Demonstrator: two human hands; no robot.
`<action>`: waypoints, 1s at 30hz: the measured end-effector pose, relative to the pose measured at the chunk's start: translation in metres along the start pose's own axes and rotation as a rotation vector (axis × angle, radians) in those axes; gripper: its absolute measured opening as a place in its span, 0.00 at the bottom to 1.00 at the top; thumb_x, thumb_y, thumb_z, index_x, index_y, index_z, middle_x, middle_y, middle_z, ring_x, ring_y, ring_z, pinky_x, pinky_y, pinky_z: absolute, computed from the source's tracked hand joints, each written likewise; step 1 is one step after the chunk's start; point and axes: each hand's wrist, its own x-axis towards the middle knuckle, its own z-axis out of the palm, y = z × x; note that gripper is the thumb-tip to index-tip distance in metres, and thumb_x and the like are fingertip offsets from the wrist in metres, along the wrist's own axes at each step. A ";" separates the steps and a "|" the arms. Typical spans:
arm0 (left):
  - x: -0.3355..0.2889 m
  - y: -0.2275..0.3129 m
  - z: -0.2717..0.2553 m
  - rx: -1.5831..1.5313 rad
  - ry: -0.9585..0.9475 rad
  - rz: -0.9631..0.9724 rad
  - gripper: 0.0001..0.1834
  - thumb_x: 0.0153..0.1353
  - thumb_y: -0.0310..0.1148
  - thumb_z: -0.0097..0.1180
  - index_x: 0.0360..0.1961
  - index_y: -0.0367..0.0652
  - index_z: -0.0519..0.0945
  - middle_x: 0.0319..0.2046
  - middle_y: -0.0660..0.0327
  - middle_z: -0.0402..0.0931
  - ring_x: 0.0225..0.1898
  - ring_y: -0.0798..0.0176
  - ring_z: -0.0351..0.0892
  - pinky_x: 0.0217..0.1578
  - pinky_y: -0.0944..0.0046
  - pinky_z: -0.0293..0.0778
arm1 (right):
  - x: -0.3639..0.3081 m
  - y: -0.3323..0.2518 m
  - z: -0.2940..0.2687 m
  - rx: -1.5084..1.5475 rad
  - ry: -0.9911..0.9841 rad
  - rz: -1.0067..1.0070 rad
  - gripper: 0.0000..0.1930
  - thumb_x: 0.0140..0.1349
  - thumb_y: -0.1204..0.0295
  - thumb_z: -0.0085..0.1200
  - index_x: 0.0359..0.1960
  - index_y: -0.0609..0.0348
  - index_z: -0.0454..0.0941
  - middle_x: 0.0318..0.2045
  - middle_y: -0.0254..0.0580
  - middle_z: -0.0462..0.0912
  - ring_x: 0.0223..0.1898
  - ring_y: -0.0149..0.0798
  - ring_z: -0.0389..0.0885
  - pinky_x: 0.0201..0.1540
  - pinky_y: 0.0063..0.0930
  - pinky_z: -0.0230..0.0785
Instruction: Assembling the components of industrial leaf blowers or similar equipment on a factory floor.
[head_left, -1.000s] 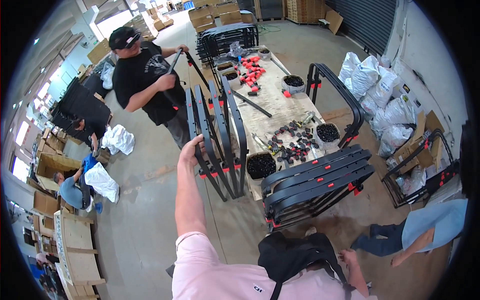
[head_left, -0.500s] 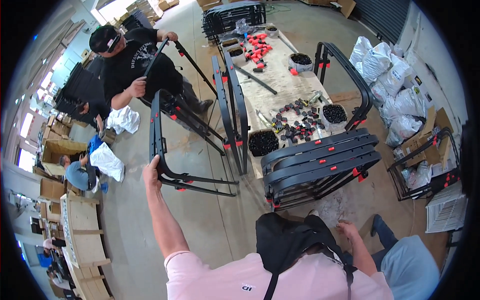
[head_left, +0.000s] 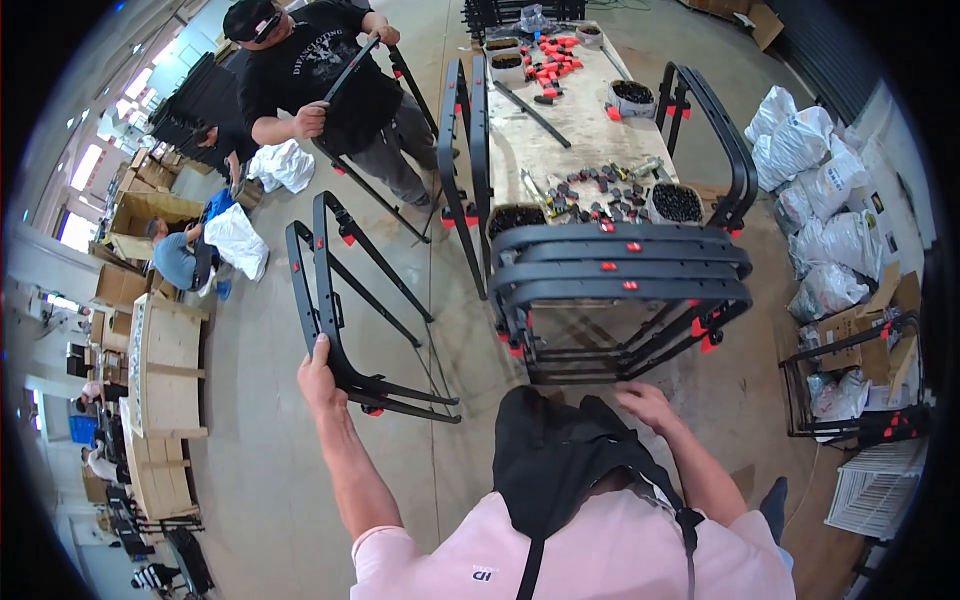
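My left hand [head_left: 320, 380] is closed around the bend of a black tubular metal frame [head_left: 326, 300] with red fittings, which stands on the floor at my left. A second curved tube runs close beside it. My right hand [head_left: 645, 402] is held low in front of me, its fingers partly apart and nothing visible in them. It is nearest to a row of several nested black frames [head_left: 620, 290] at the table's near end. Whether its fingertips touch the lowest bar I cannot tell.
Beyond the nested frames, the wooden table [head_left: 560, 160] carries tubs of small black parts [head_left: 676, 204] and red pieces [head_left: 552, 62]. A co-worker in black [head_left: 330, 70] holds another frame at the far left. White sacks [head_left: 795, 140] are piled at the right.
The view has shifted, and I am closer to the nested frames. My right hand has come forward toward them. My left hand keeps its hold, and the frame has swung away from the table's side.
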 end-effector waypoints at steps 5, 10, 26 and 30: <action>-0.108 -0.030 0.021 -0.066 0.073 0.041 0.15 0.73 0.37 0.64 0.42 0.33 0.85 0.34 0.60 0.86 0.30 0.67 0.85 0.32 0.65 0.80 | -0.008 -0.021 0.020 0.091 -0.313 -0.282 0.31 0.66 0.62 0.63 0.69 0.65 0.75 0.59 0.52 0.86 0.61 0.43 0.84 0.66 0.36 0.74; -0.194 -0.066 0.050 -0.128 0.111 0.042 0.14 0.77 0.38 0.59 0.41 0.35 0.83 0.31 0.61 0.85 0.28 0.64 0.84 0.31 0.64 0.81 | -0.026 -0.051 0.049 -0.019 -0.386 -0.379 0.39 0.62 0.61 0.68 0.72 0.67 0.70 0.63 0.59 0.81 0.63 0.48 0.82 0.68 0.39 0.72; -0.442 -0.080 0.158 -0.369 -0.566 -0.132 0.27 0.73 0.25 0.57 0.70 0.31 0.67 0.62 0.52 0.76 0.65 0.57 0.75 0.68 0.56 0.68 | -0.087 -0.020 0.050 0.202 0.217 -0.882 0.33 0.58 0.77 0.69 0.67 0.60 0.72 0.53 0.54 0.81 0.53 0.53 0.83 0.57 0.39 0.77; -0.392 -0.108 0.104 0.400 -0.885 -0.136 0.19 0.73 0.32 0.59 0.60 0.32 0.79 0.47 0.54 0.87 0.47 0.62 0.86 0.52 0.60 0.80 | -0.075 0.009 0.000 0.075 0.084 -0.771 0.25 0.59 0.78 0.68 0.60 0.63 0.76 0.46 0.52 0.83 0.47 0.52 0.85 0.52 0.39 0.77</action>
